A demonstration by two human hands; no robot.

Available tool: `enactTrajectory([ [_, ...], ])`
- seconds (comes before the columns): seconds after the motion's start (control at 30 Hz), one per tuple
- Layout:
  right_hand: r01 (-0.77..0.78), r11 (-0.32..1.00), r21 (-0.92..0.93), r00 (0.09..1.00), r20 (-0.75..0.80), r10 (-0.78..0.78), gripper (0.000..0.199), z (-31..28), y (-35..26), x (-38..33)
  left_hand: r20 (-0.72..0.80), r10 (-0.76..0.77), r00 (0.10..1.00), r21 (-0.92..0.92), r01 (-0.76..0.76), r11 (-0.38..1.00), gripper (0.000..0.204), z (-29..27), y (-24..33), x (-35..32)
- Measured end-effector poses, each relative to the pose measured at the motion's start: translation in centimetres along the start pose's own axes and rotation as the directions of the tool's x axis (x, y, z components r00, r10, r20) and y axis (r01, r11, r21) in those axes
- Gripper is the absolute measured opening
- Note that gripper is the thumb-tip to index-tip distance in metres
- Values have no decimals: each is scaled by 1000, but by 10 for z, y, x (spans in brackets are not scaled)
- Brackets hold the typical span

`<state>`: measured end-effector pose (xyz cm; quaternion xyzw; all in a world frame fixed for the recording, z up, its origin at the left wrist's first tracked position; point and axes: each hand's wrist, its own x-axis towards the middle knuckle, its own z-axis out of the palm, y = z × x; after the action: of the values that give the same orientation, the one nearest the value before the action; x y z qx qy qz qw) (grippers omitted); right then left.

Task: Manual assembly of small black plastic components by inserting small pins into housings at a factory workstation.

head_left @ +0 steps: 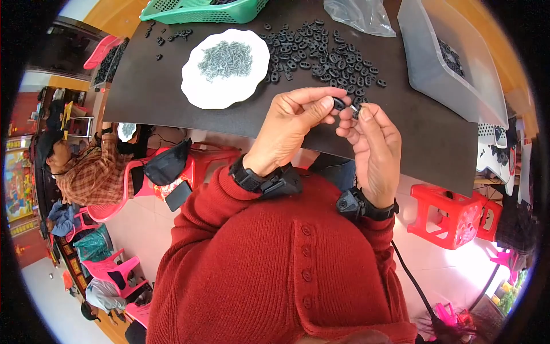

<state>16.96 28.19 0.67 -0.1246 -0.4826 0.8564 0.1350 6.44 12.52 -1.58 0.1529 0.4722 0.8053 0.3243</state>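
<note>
My left hand (292,121) is closed in a pinch on a small black oval plastic piece (338,104), which looks like a cord lock. Close to its right, my right hand (376,148) pinches a small dark piece with a silvery part (356,110), partly hidden by the thumb and fingers. Both hands are above the near edge of the dark table (149,103). Beyond them lies a loose heap of black oval plastic pieces (309,49) with holes. On a white scalloped plate (197,94), to the left, is a pile of small silvery springs (226,60).
A green basket (229,12) stands at the far left, a clear plastic bag (366,17) at the back. On the right is a translucent bin (441,86) holding black pieces. Red stools (444,215) stand below right. Another person (86,172) sits at the left.
</note>
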Motion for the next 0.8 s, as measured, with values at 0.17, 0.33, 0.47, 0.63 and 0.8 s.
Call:
enactTrajectory([
  [0.17, 16, 1000, 12, 1000, 0, -16, 24, -8, -3, -2, -12, -8, 1000, 144, 9, 990, 30, 4, -2, -4],
  [0.33, 20, 998, 59, 1000, 11, -20, 24, -11, -3, -4, -30, -52, 998, 37, 53, 998, 30, 16, -2, -7],
  [0.47, 28, 996, 83, 1000, 4, -28, 25, -16, -7, -5, -73, -47, 996, 61, 52, 997, 30, 22, -3, -10],
  [0.63, 3, 996, 84, 1000, 4, -4, 24, -17, -10, -6, -29, -5, 1000, 154, 10, 988, 31, 20, -3, -8],
  [0.8, 16, 998, 66, 1000, -26, -15, 25, -22, -12, -5, -23, -142, 990, -12, 142, 990, 32, 10, 1, -10],
])
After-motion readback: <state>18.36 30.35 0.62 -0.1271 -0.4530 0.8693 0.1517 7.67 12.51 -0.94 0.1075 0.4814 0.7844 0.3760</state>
